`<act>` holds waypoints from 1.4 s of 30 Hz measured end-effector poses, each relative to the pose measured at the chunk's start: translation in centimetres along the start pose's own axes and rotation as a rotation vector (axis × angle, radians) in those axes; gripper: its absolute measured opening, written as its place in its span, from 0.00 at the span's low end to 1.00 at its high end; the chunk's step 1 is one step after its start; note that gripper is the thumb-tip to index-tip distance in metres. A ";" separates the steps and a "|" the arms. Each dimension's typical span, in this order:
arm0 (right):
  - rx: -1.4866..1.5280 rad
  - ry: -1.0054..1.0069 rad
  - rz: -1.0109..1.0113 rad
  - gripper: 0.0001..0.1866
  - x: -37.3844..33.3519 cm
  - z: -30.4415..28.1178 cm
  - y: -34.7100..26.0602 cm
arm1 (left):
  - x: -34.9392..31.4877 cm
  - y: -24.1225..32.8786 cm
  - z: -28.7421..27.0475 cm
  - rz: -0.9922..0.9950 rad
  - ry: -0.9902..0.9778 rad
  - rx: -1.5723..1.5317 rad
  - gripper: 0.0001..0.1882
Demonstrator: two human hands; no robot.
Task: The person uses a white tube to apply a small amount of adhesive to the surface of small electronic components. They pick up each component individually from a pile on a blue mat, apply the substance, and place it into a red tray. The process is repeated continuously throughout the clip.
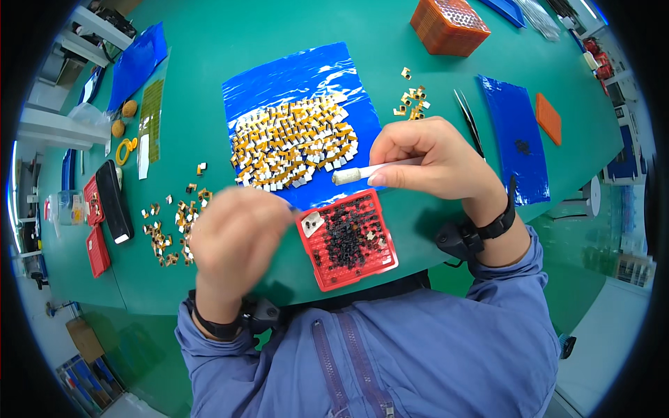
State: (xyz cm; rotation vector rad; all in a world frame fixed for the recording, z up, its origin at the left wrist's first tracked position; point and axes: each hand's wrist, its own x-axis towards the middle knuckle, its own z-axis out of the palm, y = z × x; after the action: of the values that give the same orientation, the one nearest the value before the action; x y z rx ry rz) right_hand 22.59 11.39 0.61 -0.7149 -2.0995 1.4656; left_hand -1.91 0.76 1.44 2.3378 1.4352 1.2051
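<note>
My right hand (435,160) pinches a white stick with a thick, pale, wrapped tip (346,176), which points left over the blue sheet's near edge. My left hand (240,240) is blurred, curled with fingertips together beside the red tray's left corner. A small dark speck shows at those fingertips, too small to name. Below the stick lies the red tray (323,276), holding many tiny black parts (348,237) and a white scrap (312,223). On the blue sheet (279,83), small gold-and-white flex pieces (293,143) stand in dense rows.
Loose gold pieces (160,240) lie at the left, more (414,103) beyond my right hand. Tweezers (469,122), a second blue sheet (512,139) and an orange block (548,118) lie right. Stacked orange trays (449,28) stand far. A black case (113,202) sits left.
</note>
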 end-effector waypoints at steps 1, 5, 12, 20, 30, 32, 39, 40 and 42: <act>-0.006 0.007 -0.004 0.08 -0.1 0.0 0.0 | 0.4 -0.5 -0.3 -0.112 -0.061 0.028 0.06; -0.015 -0.005 0.012 0.08 -0.1 0.0 -0.2 | -0.1 -2.8 -0.2 -0.348 -0.221 0.003 0.07; -0.002 -0.014 0.002 0.07 0.0 0.0 -0.4 | -0.2 -3.4 1.1 -0.239 -0.267 0.023 0.06; -0.039 -0.015 0.014 0.08 -0.1 0.0 -0.5 | -0.1 -4.1 2.0 -0.194 -0.324 0.081 0.06; -0.043 -0.006 0.044 0.08 -0.2 0.1 -0.5 | 0.1 -4.3 2.0 -0.220 -0.201 0.087 0.09; -0.047 -0.002 0.043 0.07 -0.2 0.1 -0.4 | 0.2 -4.5 1.4 -0.191 -0.133 0.099 0.08; -0.040 -0.003 0.073 0.06 -0.2 0.2 -0.5 | -1.0 -6.8 -4.8 -0.469 -0.013 0.199 0.11; -0.043 -0.005 0.081 0.06 -0.3 0.1 -0.5 | -1.7 -7.7 -5.5 -0.525 -0.029 0.262 0.12; -0.065 -0.011 0.065 0.06 -0.3 0.2 -0.5 | -2.8 -8.5 -6.6 -0.591 -0.120 0.281 0.12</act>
State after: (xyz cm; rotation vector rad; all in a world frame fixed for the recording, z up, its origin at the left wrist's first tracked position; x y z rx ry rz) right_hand 22.65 10.92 1.02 -0.8080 -2.1597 1.4440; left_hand -12.88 1.28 0.07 1.8580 2.1463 0.7257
